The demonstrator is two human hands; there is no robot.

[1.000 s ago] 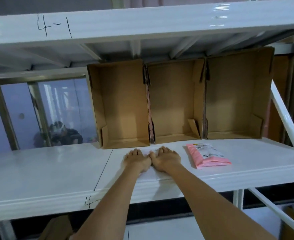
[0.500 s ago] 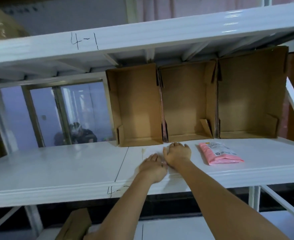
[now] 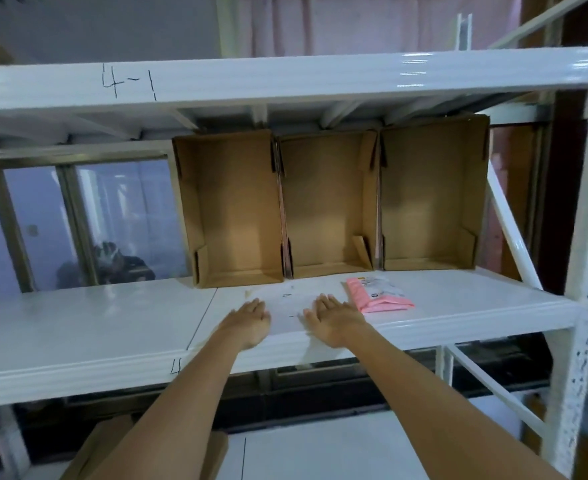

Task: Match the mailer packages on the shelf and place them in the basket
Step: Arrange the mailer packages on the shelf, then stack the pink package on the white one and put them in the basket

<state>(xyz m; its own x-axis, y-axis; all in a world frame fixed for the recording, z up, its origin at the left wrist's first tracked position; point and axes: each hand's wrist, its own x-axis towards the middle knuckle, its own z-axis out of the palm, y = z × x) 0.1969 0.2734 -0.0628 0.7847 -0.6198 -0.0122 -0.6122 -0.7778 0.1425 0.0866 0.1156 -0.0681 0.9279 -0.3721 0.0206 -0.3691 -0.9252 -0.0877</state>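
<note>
Flanking pink mailer (image 3: 377, 295): cardboard boxes (image 3: 330, 202).

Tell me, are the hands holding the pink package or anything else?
No, nothing is held. The left hand and right hand lie flat and open on the white shelf. The pink mailer package lies just right of the right hand, untouched.

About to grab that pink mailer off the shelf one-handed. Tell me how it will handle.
The pink mailer lies flat and thin, so it is probably light and floppy, likely to sag if pinched at one end. Its film looks glossy and the white shelf is smooth, so it may slide when pushed. The right hand rests palm-down just beside it.
</note>
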